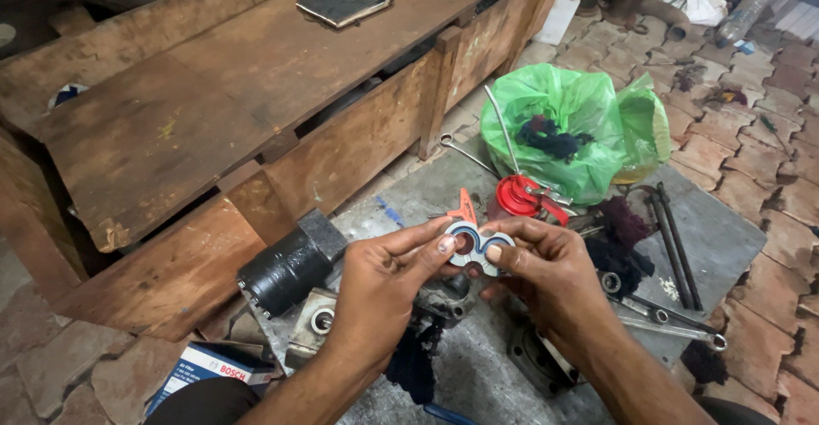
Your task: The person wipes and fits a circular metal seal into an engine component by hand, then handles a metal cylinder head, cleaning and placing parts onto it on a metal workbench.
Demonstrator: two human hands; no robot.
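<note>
Over metal plate (pixel 725 237), both hands' (pixel 384 284) grip on figure-eight seal plate (pixel 478 246)

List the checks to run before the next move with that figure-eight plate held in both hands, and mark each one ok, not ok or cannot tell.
1. Both hands on the figure-eight plate: ok; left hand and right hand pinch it from each side.
2. Plate held above the metal sheet: ok.
3. Both round openings unblocked: cannot tell; fingers cover part.
4. Black cylinder lying steady: ok.
5. Red oil can upright behind the hands: ok.
6. Wrenches away from the hands: ok.
</note>
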